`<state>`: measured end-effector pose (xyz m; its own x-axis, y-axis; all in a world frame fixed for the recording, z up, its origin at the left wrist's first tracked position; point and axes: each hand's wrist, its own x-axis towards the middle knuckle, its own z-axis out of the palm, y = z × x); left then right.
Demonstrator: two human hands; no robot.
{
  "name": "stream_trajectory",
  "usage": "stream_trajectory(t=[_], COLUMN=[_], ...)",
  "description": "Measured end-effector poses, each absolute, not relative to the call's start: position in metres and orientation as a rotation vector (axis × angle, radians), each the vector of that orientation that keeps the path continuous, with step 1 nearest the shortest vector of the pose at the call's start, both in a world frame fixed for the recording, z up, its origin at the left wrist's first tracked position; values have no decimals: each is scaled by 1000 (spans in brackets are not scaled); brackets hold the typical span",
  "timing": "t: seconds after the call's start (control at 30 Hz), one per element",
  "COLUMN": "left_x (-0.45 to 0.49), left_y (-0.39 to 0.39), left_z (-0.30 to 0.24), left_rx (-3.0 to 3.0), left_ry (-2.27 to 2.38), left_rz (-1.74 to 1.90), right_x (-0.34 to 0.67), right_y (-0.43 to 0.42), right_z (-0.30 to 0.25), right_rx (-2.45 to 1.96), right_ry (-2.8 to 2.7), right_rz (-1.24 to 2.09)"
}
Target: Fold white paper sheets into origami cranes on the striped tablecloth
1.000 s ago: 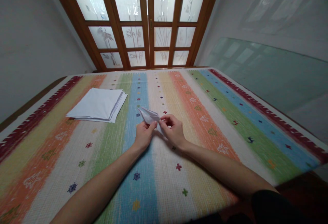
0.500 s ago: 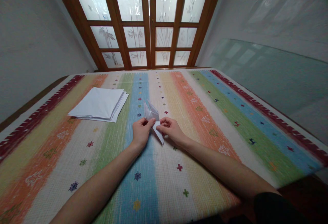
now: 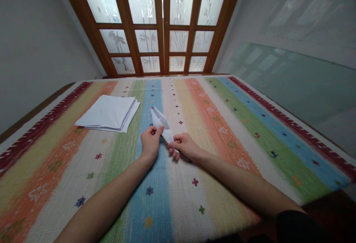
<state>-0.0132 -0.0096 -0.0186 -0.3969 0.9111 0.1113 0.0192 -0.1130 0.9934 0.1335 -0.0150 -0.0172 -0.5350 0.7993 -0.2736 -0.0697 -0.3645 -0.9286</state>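
Observation:
A folded white paper shape (image 3: pixel 162 124) is held up just above the striped cloth (image 3: pixel 222 135), its pointed end aimed away from me. My left hand (image 3: pixel 149 141) pinches its left edge with thumb and fingers closed. On the lower right end of the paper, my right hand (image 3: pixel 185 146) is closed round it with curled fingers. Both hands meet near the middle of the table, over the blue stripe.
A stack of white paper sheets (image 3: pixel 109 112) lies on the cloth to the far left. Wooden doors with frosted glass panes (image 3: pixel 164 24) stand behind the table. A glass sheet (image 3: pixel 292 80) leans along the right wall.
The folded paper has been turned and raised, its point now aimed further away. Both hands have slid slightly nearer to me and regripped it.

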Motion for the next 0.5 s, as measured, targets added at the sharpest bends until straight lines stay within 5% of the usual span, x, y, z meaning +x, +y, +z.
stream_trajectory(t=[0.5], left_x=[-3], left_y=[-20], left_z=[-12], left_rx=[1106], left_ry=[1092], left_rz=[1386], right_x=[144], right_y=[-3], right_z=[-9], right_rx=[-907], right_ry=[-1266], right_rz=[1425])
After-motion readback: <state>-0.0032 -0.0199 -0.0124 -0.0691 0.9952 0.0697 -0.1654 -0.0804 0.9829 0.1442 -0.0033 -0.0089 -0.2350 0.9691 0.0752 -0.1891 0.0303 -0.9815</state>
